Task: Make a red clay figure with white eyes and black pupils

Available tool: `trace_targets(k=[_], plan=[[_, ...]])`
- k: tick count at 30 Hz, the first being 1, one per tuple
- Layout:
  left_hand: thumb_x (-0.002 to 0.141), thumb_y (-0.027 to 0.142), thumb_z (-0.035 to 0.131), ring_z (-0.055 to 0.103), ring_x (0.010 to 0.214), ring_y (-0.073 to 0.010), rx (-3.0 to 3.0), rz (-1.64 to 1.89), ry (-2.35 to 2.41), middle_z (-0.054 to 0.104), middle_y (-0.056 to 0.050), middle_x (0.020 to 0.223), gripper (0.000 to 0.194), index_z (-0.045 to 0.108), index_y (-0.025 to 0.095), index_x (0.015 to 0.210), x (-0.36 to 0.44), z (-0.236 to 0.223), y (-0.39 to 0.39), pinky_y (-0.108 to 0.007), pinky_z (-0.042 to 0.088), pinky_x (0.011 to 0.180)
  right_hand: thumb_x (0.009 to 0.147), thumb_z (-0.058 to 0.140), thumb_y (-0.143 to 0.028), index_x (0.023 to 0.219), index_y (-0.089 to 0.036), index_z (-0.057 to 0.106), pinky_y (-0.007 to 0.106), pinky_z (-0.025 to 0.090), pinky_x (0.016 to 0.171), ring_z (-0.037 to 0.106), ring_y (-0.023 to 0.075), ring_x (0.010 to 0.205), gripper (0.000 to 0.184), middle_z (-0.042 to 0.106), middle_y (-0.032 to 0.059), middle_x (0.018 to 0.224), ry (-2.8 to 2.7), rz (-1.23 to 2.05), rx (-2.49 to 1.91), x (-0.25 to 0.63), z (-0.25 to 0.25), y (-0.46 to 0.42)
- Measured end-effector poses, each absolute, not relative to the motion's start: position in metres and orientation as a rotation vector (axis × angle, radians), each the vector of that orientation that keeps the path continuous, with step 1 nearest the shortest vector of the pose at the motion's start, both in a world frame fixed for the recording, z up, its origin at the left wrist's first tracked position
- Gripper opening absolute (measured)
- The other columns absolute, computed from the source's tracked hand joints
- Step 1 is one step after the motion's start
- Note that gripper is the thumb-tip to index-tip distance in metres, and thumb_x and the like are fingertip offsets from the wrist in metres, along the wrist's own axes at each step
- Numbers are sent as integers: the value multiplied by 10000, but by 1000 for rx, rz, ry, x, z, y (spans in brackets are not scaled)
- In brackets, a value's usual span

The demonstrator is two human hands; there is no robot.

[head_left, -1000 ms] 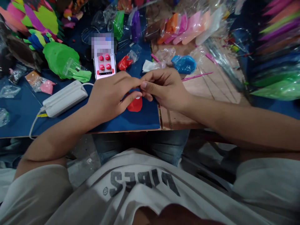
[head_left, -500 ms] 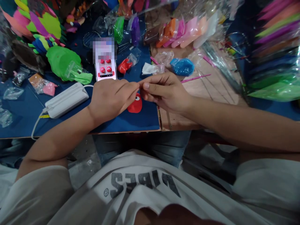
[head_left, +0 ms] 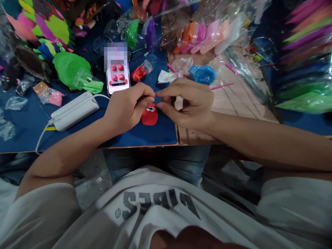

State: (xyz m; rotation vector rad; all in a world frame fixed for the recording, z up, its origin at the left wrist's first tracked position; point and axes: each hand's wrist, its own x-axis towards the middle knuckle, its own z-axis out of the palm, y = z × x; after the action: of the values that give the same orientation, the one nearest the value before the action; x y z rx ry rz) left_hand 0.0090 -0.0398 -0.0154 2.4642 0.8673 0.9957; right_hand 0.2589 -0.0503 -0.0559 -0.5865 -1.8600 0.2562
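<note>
My left hand (head_left: 127, 107) and my right hand (head_left: 188, 100) meet fingertip to fingertip just above a small red clay figure (head_left: 149, 116) with two white eyes, which lies on the blue mat (head_left: 23, 121). Both hands are pinched closed on a tiny piece I cannot make out, with a hint of pink where the tips join. A phone (head_left: 118, 72) lying beyond my left hand displays pictures of similar red figures.
A white power bank (head_left: 74, 110) with a cable lies left of my left hand. Bags of coloured clay sit around: green (head_left: 68, 67), red (head_left: 138, 72), blue (head_left: 202, 73), white (head_left: 166, 76). A pink stick (head_left: 221, 85) rests on the wooden board (head_left: 233, 103). The table edge runs below my hands.
My hands have shifted slightly right and up, uncovering the red figure's eyes. My right fingers have curled from a flat pinch into an arched one.
</note>
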Motion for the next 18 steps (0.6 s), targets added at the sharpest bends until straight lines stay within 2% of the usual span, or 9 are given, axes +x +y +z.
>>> trace_targets(k=[3,9,13,18], plan=[[1193,462,656,664,665,-142,2437,972,794,787,-9,836,318,797,210,1061,10,-15,-40,-307,477,673,1090,827,-221,1376,-317,859,307,680,695,841,190,842,304,868,10,1014,-1885,124,-518,261,-56,-47],[1167,593,736,673,657,-127,2325,1027,809,788,-2,791,436,821,216,966,12,-19,-38,-290,490,646,1174,777,-376,1436,-343,862,395,761,917,886,236,1040,277,895,42,1202,-2026,102,-651,266,-67,-48],[1124,655,792,676,628,-133,2189,1069,825,785,-7,736,490,833,221,900,15,-20,-37,-296,503,611,1196,738,-350,1348,-342,896,402,758,923,883,234,1028,220,904,44,1170,-2059,62,-717,264,-69,-49],[1117,613,816,686,584,-124,2092,1116,752,810,-8,732,425,879,229,947,15,-14,-38,-289,524,574,1180,755,-373,1216,-361,924,399,742,848,865,228,955,173,901,41,1127,-1967,133,-736,263,-65,-45]])
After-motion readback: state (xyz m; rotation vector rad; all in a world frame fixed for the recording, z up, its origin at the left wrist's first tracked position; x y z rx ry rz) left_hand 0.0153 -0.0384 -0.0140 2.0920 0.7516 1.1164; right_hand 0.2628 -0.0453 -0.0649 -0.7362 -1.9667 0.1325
